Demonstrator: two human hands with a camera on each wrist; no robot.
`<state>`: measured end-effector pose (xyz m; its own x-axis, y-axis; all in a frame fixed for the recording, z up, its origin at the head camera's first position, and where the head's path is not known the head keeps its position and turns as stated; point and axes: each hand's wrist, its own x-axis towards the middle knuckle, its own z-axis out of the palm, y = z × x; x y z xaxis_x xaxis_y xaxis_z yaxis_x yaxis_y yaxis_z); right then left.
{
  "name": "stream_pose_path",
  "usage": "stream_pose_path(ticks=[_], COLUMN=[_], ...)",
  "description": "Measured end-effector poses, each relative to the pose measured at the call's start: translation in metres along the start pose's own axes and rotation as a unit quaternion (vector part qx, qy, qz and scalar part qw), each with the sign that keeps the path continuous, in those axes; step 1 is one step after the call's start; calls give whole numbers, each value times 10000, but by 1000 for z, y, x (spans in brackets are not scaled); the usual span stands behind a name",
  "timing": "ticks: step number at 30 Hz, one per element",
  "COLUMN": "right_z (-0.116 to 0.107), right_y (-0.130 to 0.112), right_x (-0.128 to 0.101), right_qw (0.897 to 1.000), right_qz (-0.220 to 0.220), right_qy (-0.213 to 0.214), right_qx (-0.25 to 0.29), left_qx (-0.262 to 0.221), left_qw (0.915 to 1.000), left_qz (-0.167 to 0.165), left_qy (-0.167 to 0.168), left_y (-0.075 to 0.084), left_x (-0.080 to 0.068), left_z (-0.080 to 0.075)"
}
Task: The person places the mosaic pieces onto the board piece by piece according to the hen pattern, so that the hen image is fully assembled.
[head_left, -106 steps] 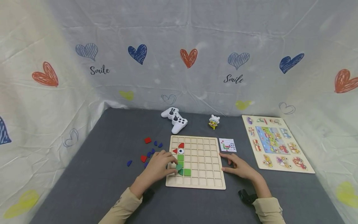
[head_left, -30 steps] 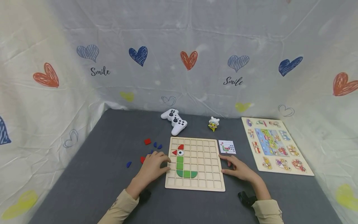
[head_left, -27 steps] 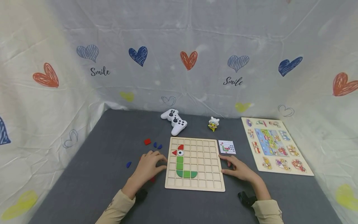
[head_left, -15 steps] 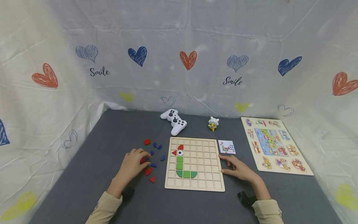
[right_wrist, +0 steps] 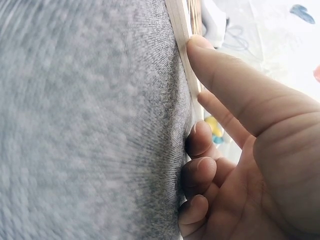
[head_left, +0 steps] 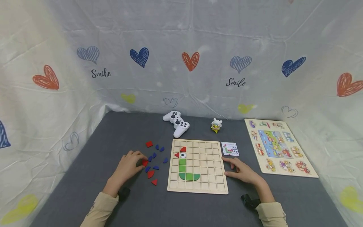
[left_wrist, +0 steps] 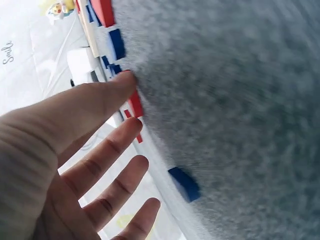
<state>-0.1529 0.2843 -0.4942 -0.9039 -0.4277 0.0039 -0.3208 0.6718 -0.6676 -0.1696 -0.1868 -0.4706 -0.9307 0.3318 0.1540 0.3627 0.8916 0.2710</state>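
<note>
My left hand (head_left: 127, 166) is left of the wooden grid board (head_left: 210, 187), its thumb and index finger at the two ends of a small red piece (head_left: 145, 163) on the cloth. In the left wrist view the thumb hides part of that red piece (left_wrist: 135, 103); the other fingers are spread. On the board, red pieces, an eye tile (head_left: 182, 155), green squares (head_left: 182, 165) and dark green rounded pieces (head_left: 196, 177) form a figure. My right hand (head_left: 243, 170) touches the board's right edge with thumb and index fingertips; its remaining fingers are bent underneath.
Several blue pieces (head_left: 156, 167), a red quarter-round (head_left: 151, 174), a red triangle (head_left: 154, 182) and another red piece (head_left: 149, 144) lie left of the board. Behind are a white game controller (head_left: 177, 123) and a figurine (head_left: 216, 125). A pattern card (head_left: 230, 148) and a picture puzzle (head_left: 280, 148) sit rightward.
A dark green rounded piece from my left hand now sits on the board, right of the lower green square. That hand has moved left to the red piece. My right hand has stayed put.
</note>
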Motion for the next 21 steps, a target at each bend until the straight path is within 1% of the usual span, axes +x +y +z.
stream_pose_path(ticks=[5,11,17,21], right_z=[0,1,0,-1], right_y=[0,0,-1,-2], right_x=[0,1,1,0], right_qw=[10000,10000,10000,10000], right_qz=[-25,2,-1,-33], right_qy=[6,8,8,19], right_qx=[1,-11,1,11], left_qx=[-36,14,149,149], left_qw=[9999,9997,9996,9995], left_qz=[-38,107,155,269], left_qy=[-131,-221,-188,-45], left_y=[-4,-7,-11,-11], left_x=[2,4,5,6], left_z=[1,-1,-4,-4])
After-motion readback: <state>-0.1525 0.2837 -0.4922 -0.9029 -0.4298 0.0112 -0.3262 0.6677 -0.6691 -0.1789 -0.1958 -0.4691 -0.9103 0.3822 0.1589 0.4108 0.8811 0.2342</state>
